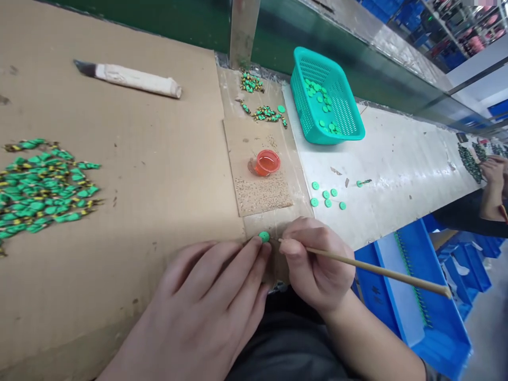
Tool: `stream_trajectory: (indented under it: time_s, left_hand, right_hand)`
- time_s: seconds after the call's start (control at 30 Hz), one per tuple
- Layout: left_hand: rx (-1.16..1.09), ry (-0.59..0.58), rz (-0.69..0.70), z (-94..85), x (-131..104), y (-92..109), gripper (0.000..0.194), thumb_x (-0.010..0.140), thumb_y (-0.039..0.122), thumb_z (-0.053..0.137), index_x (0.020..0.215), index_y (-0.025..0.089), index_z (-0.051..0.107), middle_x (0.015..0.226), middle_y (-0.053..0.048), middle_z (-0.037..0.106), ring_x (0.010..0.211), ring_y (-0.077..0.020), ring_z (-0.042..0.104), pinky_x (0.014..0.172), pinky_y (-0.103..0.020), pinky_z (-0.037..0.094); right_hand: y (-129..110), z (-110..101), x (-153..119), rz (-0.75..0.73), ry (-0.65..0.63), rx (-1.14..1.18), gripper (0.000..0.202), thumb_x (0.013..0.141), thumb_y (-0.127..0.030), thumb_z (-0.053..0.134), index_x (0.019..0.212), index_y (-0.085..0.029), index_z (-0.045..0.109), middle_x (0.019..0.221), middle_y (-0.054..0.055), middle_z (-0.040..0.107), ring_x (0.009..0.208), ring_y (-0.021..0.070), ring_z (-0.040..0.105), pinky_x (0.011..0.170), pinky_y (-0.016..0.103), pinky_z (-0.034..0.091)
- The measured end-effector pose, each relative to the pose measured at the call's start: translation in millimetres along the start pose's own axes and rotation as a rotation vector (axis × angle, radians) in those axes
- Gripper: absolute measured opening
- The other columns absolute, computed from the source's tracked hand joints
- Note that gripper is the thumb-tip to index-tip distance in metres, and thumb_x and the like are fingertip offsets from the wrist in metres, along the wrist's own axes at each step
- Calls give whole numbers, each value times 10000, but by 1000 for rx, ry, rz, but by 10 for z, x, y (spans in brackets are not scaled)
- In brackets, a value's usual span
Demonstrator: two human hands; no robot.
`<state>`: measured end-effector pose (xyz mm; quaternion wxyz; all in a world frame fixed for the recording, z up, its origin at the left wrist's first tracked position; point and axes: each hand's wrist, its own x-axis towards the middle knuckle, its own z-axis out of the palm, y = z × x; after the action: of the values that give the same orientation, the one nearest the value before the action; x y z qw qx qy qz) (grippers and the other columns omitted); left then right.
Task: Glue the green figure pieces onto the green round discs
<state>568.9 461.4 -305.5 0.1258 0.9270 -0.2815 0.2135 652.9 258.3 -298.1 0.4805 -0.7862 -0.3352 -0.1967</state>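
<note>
A small round green disc is at the fingertips of my left hand, which lies low over the bench with its fingers drawn together on the disc. My right hand pinches a thin wooden stick, its narrow end pointing left at the disc and its thick end sticking out to the right. The very tip is too small to make out. Beyond my hands a small red cup with liquid in it stands on a speckled cardboard piece.
Several loose green discs lie right of the cardboard, below a green basket holding more. Small green-and-black painted pieces are heaped at left. A wrapped knife-like tool lies behind. Blue trays and another person's hand are at right.
</note>
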Motion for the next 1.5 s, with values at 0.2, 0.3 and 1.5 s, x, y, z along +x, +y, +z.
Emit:
stream_trajectory:
  time_s: [0.2, 0.3, 1.5]
  left_hand:
    - [-2, 16, -23, -26, 60, 19, 335, 1181, 232, 502, 1264, 138, 812, 1341, -113, 794, 1268, -329, 653, 1100, -548, 454]
    - [-2, 23, -28, -17, 60, 23, 333, 1183, 233, 508, 1271, 137, 814, 1329, -110, 794, 1272, -329, 655, 1099, -548, 464]
    - [-71, 186, -86, 181, 0, -1, 379, 1191, 333, 577, 1445, 127, 768, 1384, -99, 835, 1267, -284, 667, 1124, -504, 422]
  right_hand:
    - [-1, 3, 17, -28, -31, 1, 247, 1193, -259, 628, 949, -278, 602, 788, 1, 705, 692, 177, 686, 650, 347, 627]
    - [6, 10, 12, -17, -39, 0, 256, 1188, -255, 644, 936, -273, 600, 790, 1, 699, 696, 173, 677, 648, 340, 614]
    - [447, 137, 1128, -39, 42, -2, 374, 1192, -325, 668, 853, -252, 528, 766, -69, 543, 659, 95, 531, 631, 260, 443]
